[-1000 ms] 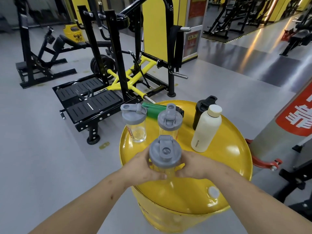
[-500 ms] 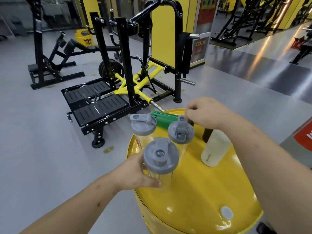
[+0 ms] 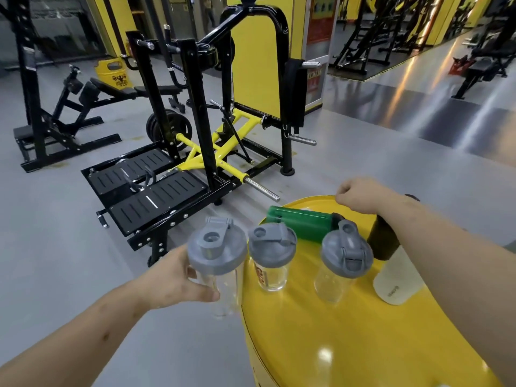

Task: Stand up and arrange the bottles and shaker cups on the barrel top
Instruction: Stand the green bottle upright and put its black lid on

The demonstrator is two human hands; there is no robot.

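- While the left hand (image 3: 178,277) wraps its grip round a clear shaker cup (image 3: 217,263) with a grey lid, thumb in front and fingers behind, the cup hangs upright just off the left edge of the yellow barrel top (image 3: 349,331).
- Over the far edge, the right hand (image 3: 360,195) is curled with fingers drawn together, just past the black cap end of the green bottle (image 3: 300,223); whether it pinches anything cannot be told.
- That green bottle lies on its side along the far edge.
- Two more grey-lidded shaker cups stand upright on the barrel top: one with red print (image 3: 272,255) near the left edge, another (image 3: 344,261) toward the middle, apart from each other.
- A white bottle (image 3: 396,283) stands near the right edge, partly hidden by the right forearm; a dark bottle (image 3: 382,241) stands just behind it.
- Beyond the barrel sits a black and yellow gym machine (image 3: 195,152) on the grey floor.
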